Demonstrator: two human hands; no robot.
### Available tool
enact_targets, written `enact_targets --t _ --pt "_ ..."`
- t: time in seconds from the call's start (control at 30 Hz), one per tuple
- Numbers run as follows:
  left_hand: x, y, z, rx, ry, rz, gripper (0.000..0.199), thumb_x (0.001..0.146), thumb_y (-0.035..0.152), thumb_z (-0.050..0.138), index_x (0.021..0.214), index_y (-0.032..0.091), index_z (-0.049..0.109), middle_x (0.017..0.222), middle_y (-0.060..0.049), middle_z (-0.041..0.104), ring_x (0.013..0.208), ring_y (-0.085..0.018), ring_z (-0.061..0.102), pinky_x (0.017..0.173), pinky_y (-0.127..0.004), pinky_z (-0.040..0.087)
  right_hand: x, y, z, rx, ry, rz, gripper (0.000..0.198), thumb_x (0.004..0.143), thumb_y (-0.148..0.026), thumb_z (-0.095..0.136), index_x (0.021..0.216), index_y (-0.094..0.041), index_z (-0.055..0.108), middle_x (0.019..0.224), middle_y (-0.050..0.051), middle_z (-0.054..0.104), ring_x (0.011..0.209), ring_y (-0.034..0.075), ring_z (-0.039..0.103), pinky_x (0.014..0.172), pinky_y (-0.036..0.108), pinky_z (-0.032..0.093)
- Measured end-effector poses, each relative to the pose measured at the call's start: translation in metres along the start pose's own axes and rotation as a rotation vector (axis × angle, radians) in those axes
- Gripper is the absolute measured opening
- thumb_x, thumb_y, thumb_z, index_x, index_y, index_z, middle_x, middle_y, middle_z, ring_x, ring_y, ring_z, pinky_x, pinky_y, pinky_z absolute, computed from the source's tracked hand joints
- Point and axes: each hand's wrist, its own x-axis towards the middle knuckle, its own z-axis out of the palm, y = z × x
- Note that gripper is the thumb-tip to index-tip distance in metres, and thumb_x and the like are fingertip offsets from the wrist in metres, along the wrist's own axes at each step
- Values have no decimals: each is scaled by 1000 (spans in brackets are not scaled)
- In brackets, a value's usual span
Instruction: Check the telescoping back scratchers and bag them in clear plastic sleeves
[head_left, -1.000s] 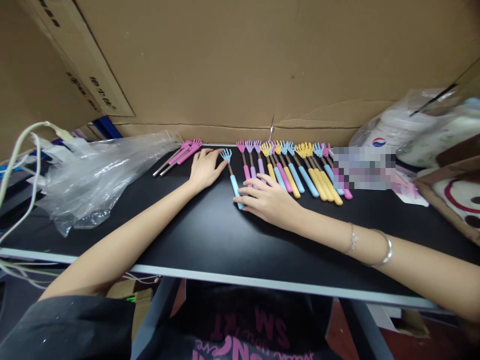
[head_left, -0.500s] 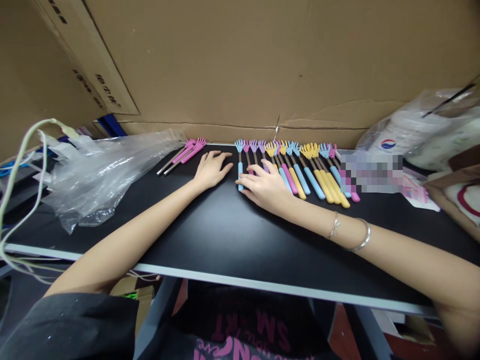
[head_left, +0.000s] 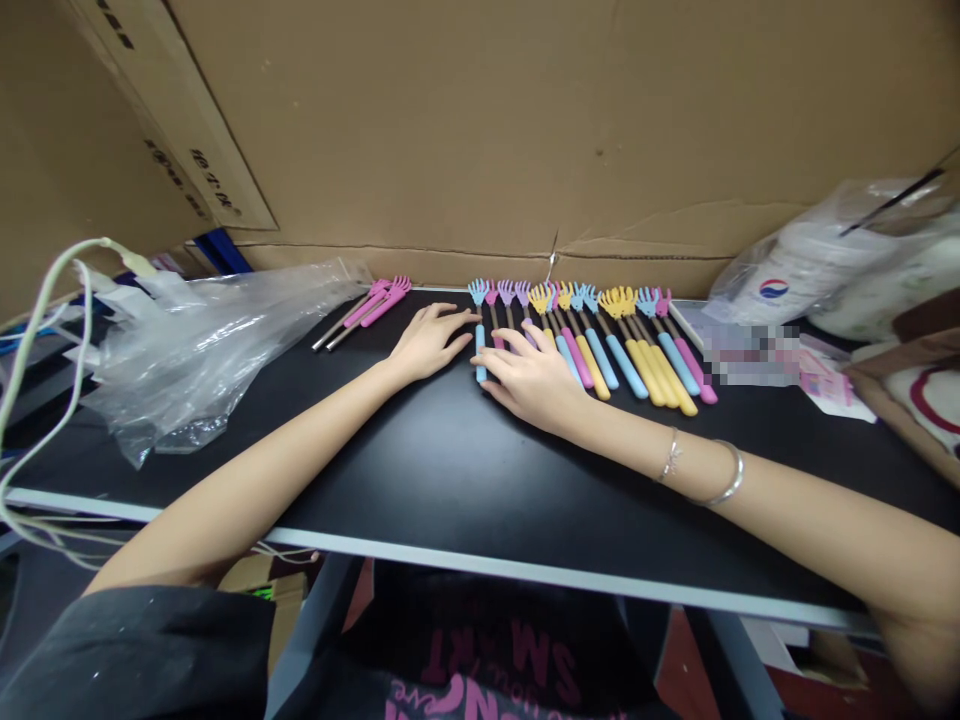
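In the head view, a blue scratcher (head_left: 480,347) is lying on the black counter (head_left: 442,470), at the left end of a row of scratchers (head_left: 601,358), its small claw facing the cardboard (head_left: 525,120) behind and its handle facing the person. The row is showing pink, purple, yellow and blue. Two pink scratchers (head_left: 384,306) are lying apart to the left, slanting. The left hand (head_left: 430,342) is resting palm down just left of the blue scratcher, fingers parted and holding nothing, a fingertip reaching its shaft. The right hand (head_left: 536,380) is lying palm down across the nearest handles, fingers loosely spread, their tips touching the blue handle; I can't tell whether they are gripping it. At the far right, a clear bag (head_left: 862,205) is holding a white cup (head_left: 787,268) with a round logo; at the left, a plastic bag (head_left: 214,350) is lying rumpled.
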Motion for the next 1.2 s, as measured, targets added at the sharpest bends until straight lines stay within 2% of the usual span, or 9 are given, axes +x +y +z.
enact_targets --t 0.17,0.37,0.43,0.5,0.63,0.73,0.83,0.97,1.2 --pt "0 1 -1 4 -26 -2 43 98 33 40 137 22 53 141 -6 57 133 -25 43 112 -44 34 -16 -2 -15 17 -17 -20 30 92 -24 55 116 -12 66 123 11 69 124 31 52 106 52 37" --pt "0 -4 -9 131 -38 40 46 97 36 40 138 19 51 143 -9 54 134 -28 41 112 -45 32 -45 -8 -46 32 -21 -154 26 93 -20 53 113 -13 67 117 8 71 119 27 54 106 47 39" --pt "0 -12 -16 212 -46 12 46 96 36 41 136 18 52 141 -9 55 133 -28 41 113 -43 31 -51 -9 -54 51 -53 -195 23 92 -18 53 110 -15 68 115 7 71 117 26 55 106 46 39" --pt "-1 -25 -25 294 -41 -74 44 94 34 42 133 19 54 137 -10 58 131 -28 43 112 -43 31 -56 -11 -60 71 -83 -229 21 92 -18 54 106 -16 69 111 6 72 116 25 57 105 46 39" --pt "-7 -52 -44 424 -16 -331 39 93 32 42 126 18 59 128 -15 61 125 -32 48 100 -45 41 -59 -13 -62 66 -90 -255 20 92 -16 53 104 -16 69 106 6 73 113 24 58 103 43 40" --pt "-12 -66 -53 452 -24 -455 38 97 40 37 117 20 63 120 -11 64 120 -32 50 92 -43 44 -61 -14 -60 30 -63 -259 21 94 -16 49 101 -17 69 102 4 74 108 23 59 100 40 39" --pt "-14 -73 -54 458 -45 -493 42 98 47 36 111 20 65 114 -9 67 114 -31 54 88 -42 44 -62 -16 -58 -4 -33 -249 22 95 -16 47 99 -18 69 101 3 74 106 22 59 99 39 37" --pt "-12 -76 -51 472 -43 -516 34 92 45 47 107 20 67 110 -13 70 109 -33 60 84 -40 45 -62 -17 -58 -12 -20 -242 22 95 -15 47 98 -18 69 100 3 74 104 22 58 96 38 36" --pt "-12 -72 -51 472 -57 -508 42 88 53 49 110 22 66 108 -13 72 102 -32 66 87 -40 45 -63 -17 -55 17 -23 -246 19 92 -13 52 98 -16 69 99 6 73 103 22 58 95 38 35"
